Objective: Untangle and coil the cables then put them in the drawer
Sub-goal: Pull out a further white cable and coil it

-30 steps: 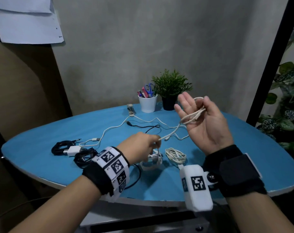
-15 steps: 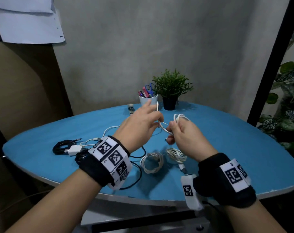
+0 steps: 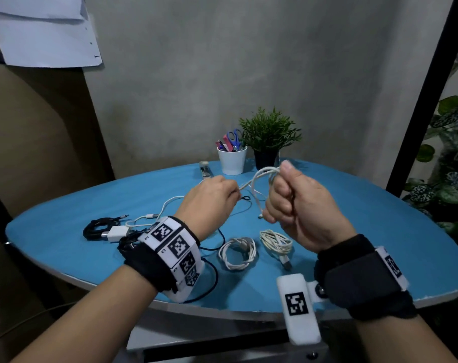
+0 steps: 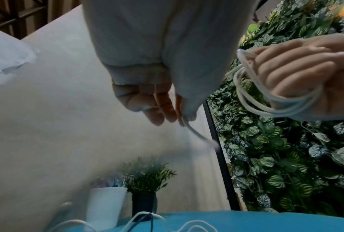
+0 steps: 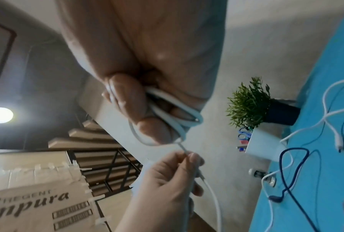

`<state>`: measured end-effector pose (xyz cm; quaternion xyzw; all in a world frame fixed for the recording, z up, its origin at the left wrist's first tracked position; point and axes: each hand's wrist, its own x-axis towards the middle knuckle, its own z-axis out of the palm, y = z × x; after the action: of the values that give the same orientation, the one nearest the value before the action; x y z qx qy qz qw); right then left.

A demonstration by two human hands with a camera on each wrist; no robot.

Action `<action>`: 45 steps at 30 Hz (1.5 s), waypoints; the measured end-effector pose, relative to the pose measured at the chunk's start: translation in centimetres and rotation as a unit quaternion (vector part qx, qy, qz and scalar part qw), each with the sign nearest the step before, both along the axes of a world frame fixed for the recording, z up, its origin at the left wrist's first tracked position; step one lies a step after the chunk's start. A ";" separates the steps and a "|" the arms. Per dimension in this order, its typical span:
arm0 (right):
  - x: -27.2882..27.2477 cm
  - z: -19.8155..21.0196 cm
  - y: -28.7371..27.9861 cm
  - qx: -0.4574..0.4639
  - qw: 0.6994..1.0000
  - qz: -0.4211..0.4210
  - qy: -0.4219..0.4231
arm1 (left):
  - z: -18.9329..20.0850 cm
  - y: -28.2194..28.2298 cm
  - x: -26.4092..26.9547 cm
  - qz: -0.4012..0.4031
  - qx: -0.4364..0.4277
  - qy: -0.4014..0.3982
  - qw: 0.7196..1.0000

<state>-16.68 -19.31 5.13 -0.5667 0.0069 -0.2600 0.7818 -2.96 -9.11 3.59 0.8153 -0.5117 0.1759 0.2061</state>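
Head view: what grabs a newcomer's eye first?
The two raised hands at centre: the right hand grips a white cable looped around its fingers, and the left hand pinches the same cable's free end. Below them on the blue table, two finished white coils lie side by side. At the left edge sits a black cable bundle beside a white charger.

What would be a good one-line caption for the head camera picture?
Right hand grips white cable loops while left hand pinches its free length.
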 end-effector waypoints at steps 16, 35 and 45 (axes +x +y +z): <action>1.0 -2.2 -2.4 -0.254 0.929 -0.267 0.037 | -0.1 2.4 -2.0 -0.192 -0.057 0.105 0.974; -0.1 -0.8 1.3 0.042 0.996 0.077 0.030 | 0.3 2.1 -3.2 -0.295 -0.149 0.421 0.845; 0.1 -1.7 0.9 -0.004 0.998 0.037 0.059 | 0.0 2.3 -4.3 -0.242 -0.166 0.463 0.836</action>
<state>-16.56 -18.38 3.47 -0.5840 0.0310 -0.1967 0.7869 -7.21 -6.78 3.60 0.6053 -0.5003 -0.1955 0.5875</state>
